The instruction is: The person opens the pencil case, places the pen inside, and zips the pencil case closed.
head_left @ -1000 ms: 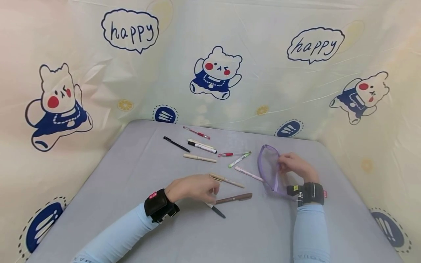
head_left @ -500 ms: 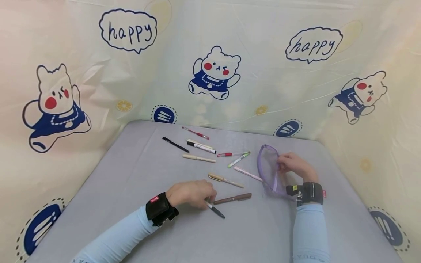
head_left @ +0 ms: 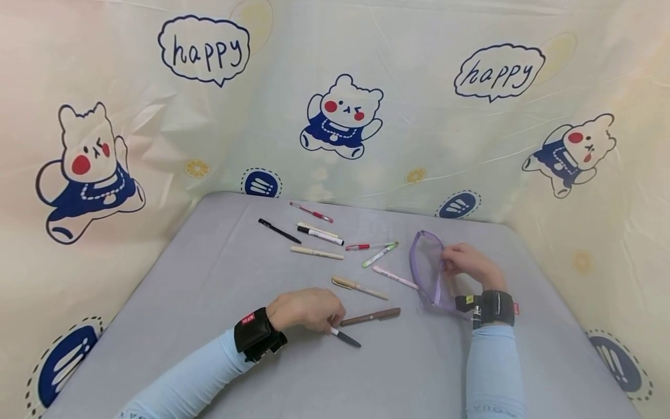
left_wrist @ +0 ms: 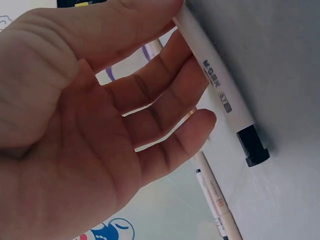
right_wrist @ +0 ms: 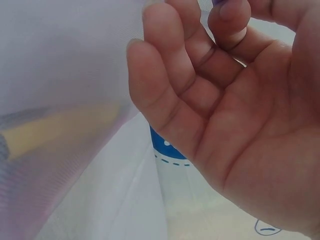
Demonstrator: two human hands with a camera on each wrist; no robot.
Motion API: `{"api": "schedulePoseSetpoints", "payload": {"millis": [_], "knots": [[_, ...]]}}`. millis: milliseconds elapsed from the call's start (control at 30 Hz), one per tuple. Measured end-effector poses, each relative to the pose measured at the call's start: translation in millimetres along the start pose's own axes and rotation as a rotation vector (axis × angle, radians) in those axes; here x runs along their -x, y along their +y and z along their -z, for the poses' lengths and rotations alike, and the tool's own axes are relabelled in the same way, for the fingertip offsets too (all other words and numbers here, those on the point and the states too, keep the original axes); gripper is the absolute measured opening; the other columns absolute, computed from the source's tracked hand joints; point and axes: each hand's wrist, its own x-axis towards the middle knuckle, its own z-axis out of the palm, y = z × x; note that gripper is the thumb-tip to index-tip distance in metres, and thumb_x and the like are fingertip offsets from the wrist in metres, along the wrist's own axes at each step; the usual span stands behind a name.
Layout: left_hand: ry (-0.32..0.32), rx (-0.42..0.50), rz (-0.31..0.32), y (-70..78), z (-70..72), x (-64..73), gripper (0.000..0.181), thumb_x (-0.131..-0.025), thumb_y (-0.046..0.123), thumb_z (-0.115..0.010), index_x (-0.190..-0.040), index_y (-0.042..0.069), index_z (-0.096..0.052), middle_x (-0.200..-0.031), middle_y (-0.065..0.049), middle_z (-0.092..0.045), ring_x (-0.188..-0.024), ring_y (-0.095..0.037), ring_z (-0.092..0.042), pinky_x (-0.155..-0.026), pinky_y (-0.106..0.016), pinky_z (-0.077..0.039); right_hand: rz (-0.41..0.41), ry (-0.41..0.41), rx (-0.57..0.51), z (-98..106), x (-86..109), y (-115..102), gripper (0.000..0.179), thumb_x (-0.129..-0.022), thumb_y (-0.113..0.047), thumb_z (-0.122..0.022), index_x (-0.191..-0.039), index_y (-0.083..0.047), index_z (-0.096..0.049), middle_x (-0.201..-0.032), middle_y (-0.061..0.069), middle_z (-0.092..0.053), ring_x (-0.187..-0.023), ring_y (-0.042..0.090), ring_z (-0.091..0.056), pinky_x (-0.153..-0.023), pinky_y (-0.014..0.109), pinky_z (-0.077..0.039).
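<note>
Between thumb and fingers my left hand [head_left: 306,308] pinches a white pen with a dark cap [head_left: 346,337], low over the grey table. Printed lettering shows on the white barrel of this pen [left_wrist: 215,80] in the left wrist view, with its black end pointing away from the fingertips. A brown pen [head_left: 371,316] lies right beside these fingers. At the right, my right hand [head_left: 468,265] grips the rim of a purple-edged mesh pouch [head_left: 437,298], whose mouth gapes to the left. Something yellow and long [right_wrist: 65,130] shows through the mesh in the right wrist view.
A tan pen [head_left: 361,287] and a pink pen [head_left: 395,276] lie between the hands. Farther back are a cream pen [head_left: 317,252], a black pen [head_left: 280,230], a black-and-white marker [head_left: 320,234], a green-and-white pen [head_left: 380,255] and red pens [head_left: 312,212]. A printed curtain [head_left: 392,52] surrounds the table.
My left hand has shifted back off the tan pen and taken hold of the dark-capped white pen, which has moved slightly. The right hand and pouch stay put.
</note>
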Motion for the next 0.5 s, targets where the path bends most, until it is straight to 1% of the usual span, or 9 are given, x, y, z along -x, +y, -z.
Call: {"api": "schedulePoseSetpoints", "payload": {"millis": [133,233,367,500], "knots": [[-0.006,0.032,-0.014,0.2,5.0,0.5,0.005,-0.088,0.02,-0.072,-0.084,0.02,-0.07,-0.083,0.009,-0.064,-0.069,-0.005,-0.052,-0.062,-0.021,-0.045,0.002,0.002,-0.007,1,0.1,0,0.028,-0.099,-0.014,-0.047,-0.077,0.003,-0.053,-0.075,0.009,-0.063,-0.076,0.022,-0.067,-0.076,0.042,-0.058],[0.008,0.085,-0.039,-2.7,11.3,-0.8,0.004,-0.091,0.02,-0.069,-0.089,0.019,-0.072,-0.082,0.01,-0.063,-0.069,-0.005,-0.052,-0.063,-0.021,-0.045,-0.003,0.01,-0.014,2,1.7,-2,0.027,-0.099,-0.014,-0.048,-0.08,0.005,-0.056,-0.076,0.01,-0.064,-0.076,0.022,-0.067,-0.076,0.042,-0.058],[0.038,0.171,-0.08,-9.1,17.8,-5.6,0.007,-0.092,0.018,-0.066,-0.092,0.016,-0.072,-0.081,0.01,-0.063,-0.069,-0.003,-0.053,-0.065,-0.021,-0.047,-0.014,0.019,-0.005,1,4.1,-4,0.028,-0.099,-0.015,-0.049,-0.087,0.008,-0.06,-0.078,0.01,-0.067,-0.077,0.024,-0.067,-0.077,0.042,-0.057],[0.052,0.201,-0.095,-12.7,22.0,-11.7,0.006,-0.092,0.017,-0.066,-0.092,0.015,-0.072,-0.084,0.01,-0.064,-0.072,-0.003,-0.054,-0.068,-0.021,-0.048,-0.016,0.019,-0.011,0,4.4,-3,0.029,-0.1,-0.015,-0.048,-0.09,0.01,-0.061,-0.079,0.01,-0.067,-0.077,0.025,-0.066,-0.078,0.044,-0.057]]}}
